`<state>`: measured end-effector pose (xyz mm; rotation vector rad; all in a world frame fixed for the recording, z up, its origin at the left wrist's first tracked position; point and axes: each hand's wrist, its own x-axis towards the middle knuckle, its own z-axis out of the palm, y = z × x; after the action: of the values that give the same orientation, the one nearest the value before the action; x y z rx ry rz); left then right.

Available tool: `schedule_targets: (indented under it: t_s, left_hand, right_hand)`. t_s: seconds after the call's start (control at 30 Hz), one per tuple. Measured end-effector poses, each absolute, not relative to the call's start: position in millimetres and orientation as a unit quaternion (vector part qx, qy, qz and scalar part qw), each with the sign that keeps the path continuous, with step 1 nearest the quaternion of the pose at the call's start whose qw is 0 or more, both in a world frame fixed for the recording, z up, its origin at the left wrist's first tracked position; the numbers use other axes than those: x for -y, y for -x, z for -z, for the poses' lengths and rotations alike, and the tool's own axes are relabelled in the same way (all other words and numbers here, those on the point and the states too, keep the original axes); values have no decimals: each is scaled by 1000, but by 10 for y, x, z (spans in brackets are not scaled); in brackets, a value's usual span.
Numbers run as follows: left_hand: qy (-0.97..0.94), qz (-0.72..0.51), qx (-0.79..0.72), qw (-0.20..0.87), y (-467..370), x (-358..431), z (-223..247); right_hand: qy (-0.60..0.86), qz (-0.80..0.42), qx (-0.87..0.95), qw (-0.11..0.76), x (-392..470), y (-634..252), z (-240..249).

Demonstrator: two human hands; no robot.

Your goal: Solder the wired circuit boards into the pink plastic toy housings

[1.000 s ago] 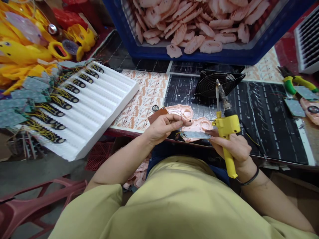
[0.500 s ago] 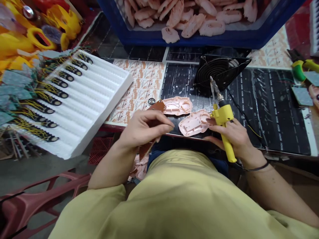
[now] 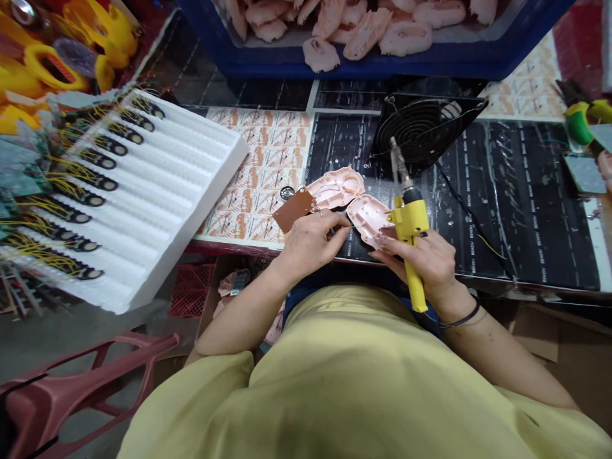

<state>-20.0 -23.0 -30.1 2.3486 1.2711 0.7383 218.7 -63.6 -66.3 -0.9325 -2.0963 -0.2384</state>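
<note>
My left hand (image 3: 313,242) is closed in a pinch, with what looks like a thin wire at its fingertips. Just beyond its knuckles lies a brown circuit board (image 3: 292,210), partly against a pink plastic shell half (image 3: 337,186) with wires inside. A second pink shell half (image 3: 368,218) sits to the right, inner side up and tilted, its near edge touched by fingers of my right hand (image 3: 428,258). That hand grips a yellow soldering gun (image 3: 414,223), its tip pointing up and away from me. A small round black part (image 3: 287,192) rests beyond the board.
A black fan (image 3: 421,131) stands behind the soldering gun. At left, a white foam tray (image 3: 191,166) carries several wired round parts. A blue crate (image 3: 277,69) of pink shells spans the back. Pliers (image 3: 578,118) lie far right; a red stool (image 3: 95,376) is below left.
My left hand has moved right toward the second shell half, and the brown board now lies flatter beyond it. My right hand and the soldering gun have shifted left; the second shell half has turned.
</note>
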Motion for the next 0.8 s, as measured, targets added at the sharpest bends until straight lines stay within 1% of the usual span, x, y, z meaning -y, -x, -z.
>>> schedule_targets:
  t_s: [0.07, 0.17, 0.3, 0.37, 0.47, 0.67, 0.8]
  left_hand:
    - [-832, -260, -452, 189, 187, 230, 315]
    - [-828, -261, -454, 199, 170, 227, 323]
    - [-821, -277, -446, 223, 158, 226, 265]
    - [-821, -277, -446, 226, 150, 232, 227]
    - [-832, -261, -441, 212, 134, 246, 208]
    - [-851, -208, -459, 148, 106, 280, 299]
    - [-853, -187, -464, 150, 88, 286, 341]
  right_hand:
    - [401, 81, 815, 409, 629, -2209, 677]
    - [431, 64, 815, 382, 618, -2242, 687]
    - [373, 15, 858, 353, 594, -2242, 651]
    - [341, -6, 871, 352, 570, -2228, 618]
    - [330, -3, 868, 370, 535, -2217, 578]
    - [361, 33, 822, 438, 591, -2354, 502]
    - [339, 19, 826, 450, 738, -2568, 416]
